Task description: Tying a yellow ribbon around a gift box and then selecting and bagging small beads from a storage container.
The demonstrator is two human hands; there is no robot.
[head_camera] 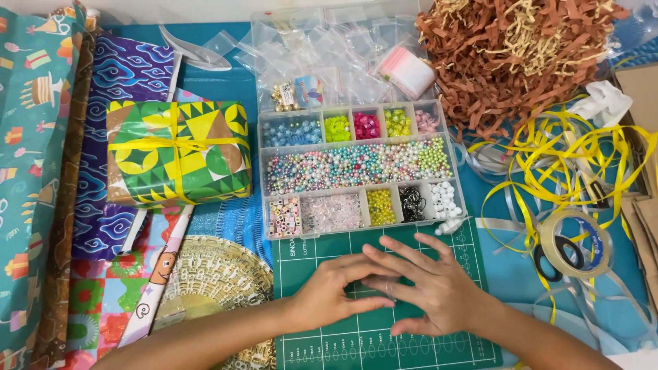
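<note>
Hands: left hand [334, 291] and right hand [430, 288] lie flat on the green cutting mat [384, 342] at the surface's near edge, fingertips overlapping; whether they pinch anything cannot be told.
Bead box: clear compartment box [358, 168] touches the mat's far edge.
Gift: wrapped box with yellow ribbon [178, 152] left of it.
Right side: tape roll [574, 243], loose yellow ribbon [569, 161], brown paper shred [510, 51] at the far right corner.
Surface: blue cloth [510, 274], patterned wrapping sheets [34, 171] along the left edge.
</note>
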